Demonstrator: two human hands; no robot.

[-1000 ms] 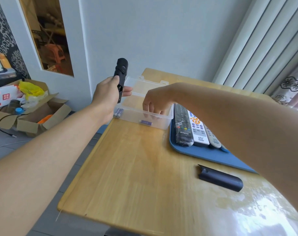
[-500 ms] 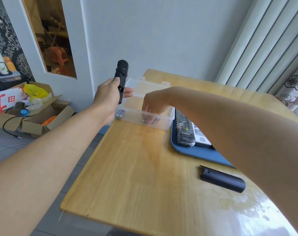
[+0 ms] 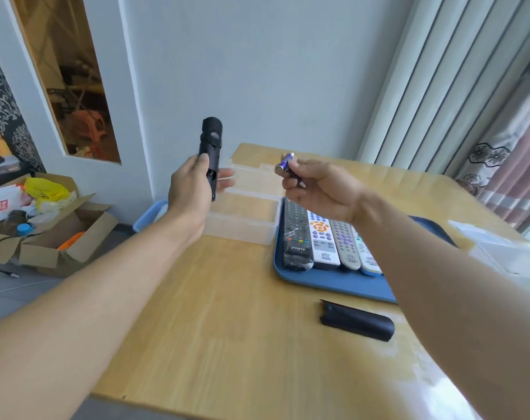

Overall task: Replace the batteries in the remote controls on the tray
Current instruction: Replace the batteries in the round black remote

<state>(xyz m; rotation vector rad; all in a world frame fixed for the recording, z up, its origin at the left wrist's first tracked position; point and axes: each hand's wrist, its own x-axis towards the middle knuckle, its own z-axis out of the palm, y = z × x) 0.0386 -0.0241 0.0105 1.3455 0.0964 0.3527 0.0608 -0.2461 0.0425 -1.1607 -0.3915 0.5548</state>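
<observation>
My left hand [image 3: 194,189] grips a black remote [image 3: 210,147] upright above the table's far left edge, its back cover off. My right hand [image 3: 315,186] pinches a purple battery [image 3: 285,162] in the air to the right of that remote, above the clear plastic box [image 3: 242,225]. The black battery cover [image 3: 357,321] lies on the wooden table near the front right. A blue tray [image 3: 333,281] holds several remotes side by side: a black one [image 3: 297,234], a white one with orange buttons [image 3: 321,237] and a grey one [image 3: 345,244]; my right forearm hides the rest.
A second clear plastic container [image 3: 506,253] sits at the table's right edge. Open cardboard boxes [image 3: 60,237] with clutter stand on the floor to the left. Curtains [image 3: 439,86] hang behind the table at the right, a wall at the back.
My right hand has come up out of the clear box with a purple battery pinched in its fingers. The left hand still holds the black remote upright.
</observation>
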